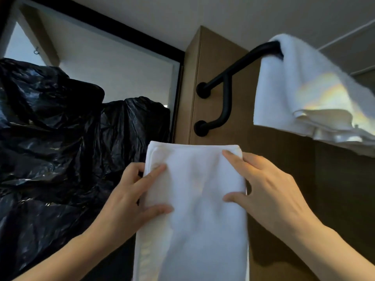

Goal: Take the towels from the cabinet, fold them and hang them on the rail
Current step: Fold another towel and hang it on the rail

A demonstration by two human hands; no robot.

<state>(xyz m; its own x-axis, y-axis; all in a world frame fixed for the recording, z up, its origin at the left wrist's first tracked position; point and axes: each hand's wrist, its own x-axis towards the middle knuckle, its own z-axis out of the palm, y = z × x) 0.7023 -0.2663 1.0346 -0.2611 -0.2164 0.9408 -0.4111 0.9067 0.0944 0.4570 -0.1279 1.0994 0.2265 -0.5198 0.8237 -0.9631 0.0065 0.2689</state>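
The folded white towel point(194, 199) hangs upright between the two hands in the lower middle of my view, with its folded top edge level and just below the lower wall mount of the rail. I see it held from both sides. The left hand point(125, 201) grasps its left edge, with two digits flat on the front face and the others curled round behind the edge. The right hand point(269, 191) grasps the right edge in the same way, one fingertip near the top corner and another lower down on the front. The cloth falls straight from the hands and runs out of the bottom of the frame.

I count two towels. The second towel point(300, 88), also white, is draped over the black rail point(239, 65) at the upper right, well apart from the held one, with its layered ends hanging down. There is one rail, forked, and it is fixed by two round mounts point(202, 90) to a brown wood panel point(213, 47). To the left of the panel, black plastic bags point(50, 128) are heaped in what look like two humps.
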